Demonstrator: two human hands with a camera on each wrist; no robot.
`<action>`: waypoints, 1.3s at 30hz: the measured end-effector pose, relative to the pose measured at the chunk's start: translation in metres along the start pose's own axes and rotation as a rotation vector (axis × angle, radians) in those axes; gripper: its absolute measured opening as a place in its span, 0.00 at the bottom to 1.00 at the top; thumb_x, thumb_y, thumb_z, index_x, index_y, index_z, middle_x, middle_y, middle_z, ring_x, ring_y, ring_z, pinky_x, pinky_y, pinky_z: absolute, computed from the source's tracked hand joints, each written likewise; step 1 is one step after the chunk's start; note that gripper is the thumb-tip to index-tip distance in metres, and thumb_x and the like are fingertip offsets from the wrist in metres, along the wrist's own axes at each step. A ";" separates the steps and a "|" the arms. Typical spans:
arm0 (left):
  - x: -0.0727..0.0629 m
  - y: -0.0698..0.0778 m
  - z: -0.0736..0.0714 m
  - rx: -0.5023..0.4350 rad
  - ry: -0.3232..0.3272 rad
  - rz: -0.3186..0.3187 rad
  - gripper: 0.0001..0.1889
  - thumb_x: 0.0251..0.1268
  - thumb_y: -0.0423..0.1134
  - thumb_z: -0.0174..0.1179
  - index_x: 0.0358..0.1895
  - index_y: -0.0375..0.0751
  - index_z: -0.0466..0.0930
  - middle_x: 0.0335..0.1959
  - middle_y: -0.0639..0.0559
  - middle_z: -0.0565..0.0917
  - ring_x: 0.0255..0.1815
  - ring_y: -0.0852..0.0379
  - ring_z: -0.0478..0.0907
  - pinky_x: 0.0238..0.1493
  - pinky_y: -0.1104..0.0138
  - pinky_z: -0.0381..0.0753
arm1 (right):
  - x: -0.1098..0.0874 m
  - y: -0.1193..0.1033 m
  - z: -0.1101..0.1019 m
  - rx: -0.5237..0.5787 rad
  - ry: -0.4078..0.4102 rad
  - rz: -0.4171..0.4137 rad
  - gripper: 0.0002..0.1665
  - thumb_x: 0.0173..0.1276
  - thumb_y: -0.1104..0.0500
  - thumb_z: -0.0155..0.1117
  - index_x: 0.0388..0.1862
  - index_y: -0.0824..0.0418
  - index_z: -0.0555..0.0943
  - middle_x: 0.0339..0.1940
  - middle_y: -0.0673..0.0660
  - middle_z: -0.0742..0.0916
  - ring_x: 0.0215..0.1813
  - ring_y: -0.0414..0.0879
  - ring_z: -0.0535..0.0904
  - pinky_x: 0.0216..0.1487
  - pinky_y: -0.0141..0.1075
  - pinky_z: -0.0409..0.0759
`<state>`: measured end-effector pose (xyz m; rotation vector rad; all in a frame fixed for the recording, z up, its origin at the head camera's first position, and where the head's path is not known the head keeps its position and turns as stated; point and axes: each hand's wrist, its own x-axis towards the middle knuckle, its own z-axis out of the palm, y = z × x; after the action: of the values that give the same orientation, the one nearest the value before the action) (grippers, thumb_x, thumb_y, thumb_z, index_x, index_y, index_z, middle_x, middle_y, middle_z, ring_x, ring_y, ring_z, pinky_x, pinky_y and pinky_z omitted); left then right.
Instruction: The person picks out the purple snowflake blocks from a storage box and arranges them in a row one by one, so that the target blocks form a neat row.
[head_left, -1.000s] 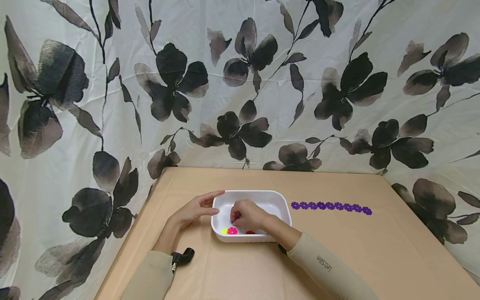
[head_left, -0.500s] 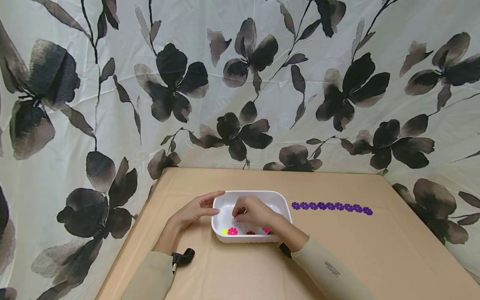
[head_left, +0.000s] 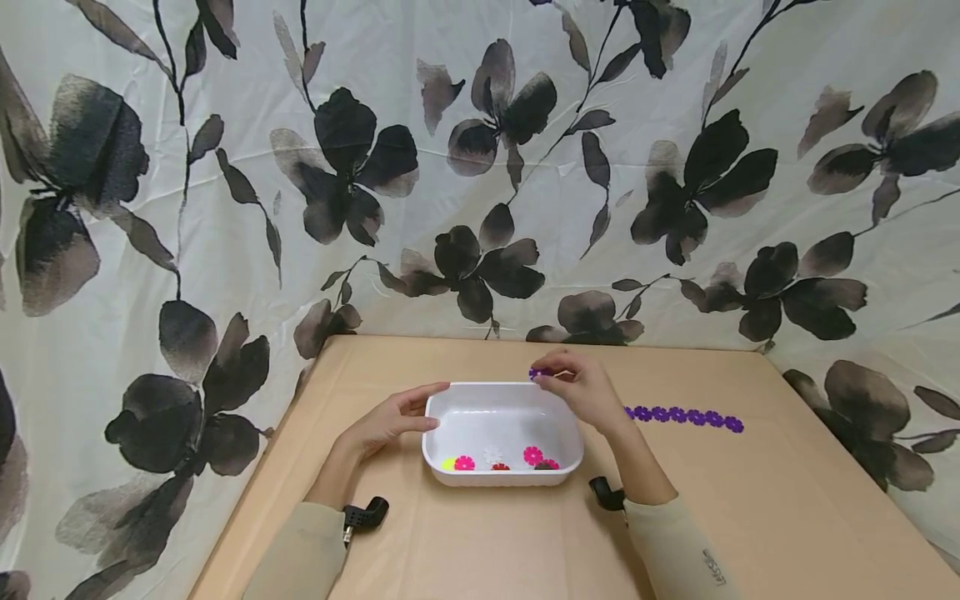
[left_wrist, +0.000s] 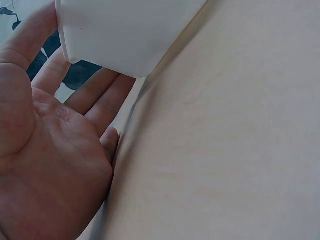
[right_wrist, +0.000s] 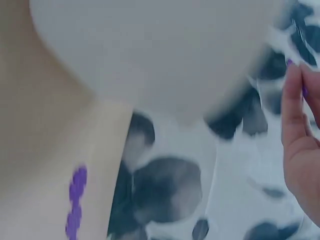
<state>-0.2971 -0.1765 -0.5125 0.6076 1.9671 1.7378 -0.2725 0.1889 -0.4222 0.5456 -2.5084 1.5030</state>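
Observation:
A white plastic tray stands on the table, with several pink, yellow and red flower-shaped pieces along its near side, one being a pink flower piece. My left hand touches the tray's left end with thumb and extended fingers; the left wrist view shows its palm beside the tray wall. Over the tray's back right corner, my right hand pinches a purple flower-shaped piece between thumb and fingertips. In the right wrist view the fingers mostly cover that piece.
Right of the tray lies a row of purple flower-shaped pieces, its left end hidden by my right hand. The tan table ends at the back against a floral curtain.
My right hand has risen out of the tray and moved right and back, carrying the purple flower piece. The pink pieces at the tray's right are uncovered. My left hand stays put.

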 end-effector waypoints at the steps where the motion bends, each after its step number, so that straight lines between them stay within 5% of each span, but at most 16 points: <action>1: 0.000 0.000 0.000 0.002 -0.002 0.001 0.38 0.68 0.38 0.70 0.80 0.52 0.67 0.82 0.51 0.65 0.81 0.45 0.63 0.77 0.59 0.69 | -0.001 0.003 -0.008 0.012 0.049 0.011 0.11 0.69 0.64 0.73 0.49 0.59 0.90 0.48 0.57 0.87 0.48 0.46 0.85 0.50 0.27 0.86; 9: -0.001 0.001 -0.001 -0.005 -0.010 -0.003 0.39 0.67 0.39 0.71 0.80 0.51 0.66 0.82 0.51 0.65 0.81 0.45 0.64 0.77 0.60 0.69 | -0.013 0.028 -0.069 0.201 0.364 0.075 0.18 0.72 0.64 0.69 0.58 0.70 0.84 0.49 0.53 0.84 0.46 0.37 0.86 0.52 0.22 0.84; 15: -0.003 0.001 -0.002 -0.005 -0.019 -0.001 0.40 0.67 0.38 0.71 0.81 0.48 0.64 0.82 0.49 0.64 0.81 0.44 0.63 0.76 0.62 0.70 | -0.028 0.046 -0.106 0.314 0.545 0.239 0.22 0.71 0.64 0.70 0.62 0.70 0.82 0.44 0.46 0.87 0.40 0.35 0.88 0.51 0.18 0.82; 19: -0.004 0.000 -0.002 -0.015 -0.021 -0.001 0.39 0.68 0.37 0.71 0.81 0.47 0.64 0.82 0.49 0.64 0.81 0.43 0.63 0.75 0.65 0.72 | -0.042 0.056 -0.128 0.260 0.616 0.361 0.23 0.72 0.61 0.70 0.64 0.65 0.83 0.43 0.43 0.87 0.40 0.32 0.87 0.48 0.15 0.80; 29: -0.006 -0.002 -0.004 -0.007 -0.023 -0.001 0.38 0.68 0.38 0.70 0.80 0.51 0.66 0.82 0.50 0.65 0.82 0.44 0.63 0.77 0.60 0.69 | -0.070 0.080 -0.163 0.032 0.669 0.564 0.24 0.74 0.56 0.69 0.66 0.62 0.83 0.37 0.34 0.85 0.35 0.23 0.85 0.39 0.15 0.79; 35: -0.006 -0.001 -0.005 -0.006 -0.025 -0.005 0.39 0.68 0.39 0.71 0.80 0.52 0.66 0.82 0.51 0.65 0.81 0.45 0.63 0.77 0.61 0.69 | -0.085 0.093 -0.175 -0.172 0.590 0.656 0.24 0.78 0.52 0.63 0.69 0.60 0.81 0.40 0.35 0.83 0.36 0.23 0.78 0.36 0.16 0.78; 39: -0.005 0.000 -0.005 -0.008 -0.024 -0.008 0.39 0.67 0.39 0.71 0.80 0.51 0.66 0.82 0.51 0.65 0.81 0.45 0.64 0.76 0.62 0.71 | -0.098 0.104 -0.186 -0.229 0.528 0.726 0.24 0.81 0.54 0.59 0.70 0.62 0.79 0.46 0.45 0.86 0.37 0.26 0.77 0.34 0.19 0.80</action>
<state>-0.2962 -0.1836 -0.5113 0.6138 1.9428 1.7245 -0.2307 0.4178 -0.4497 -0.7776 -2.4670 1.2573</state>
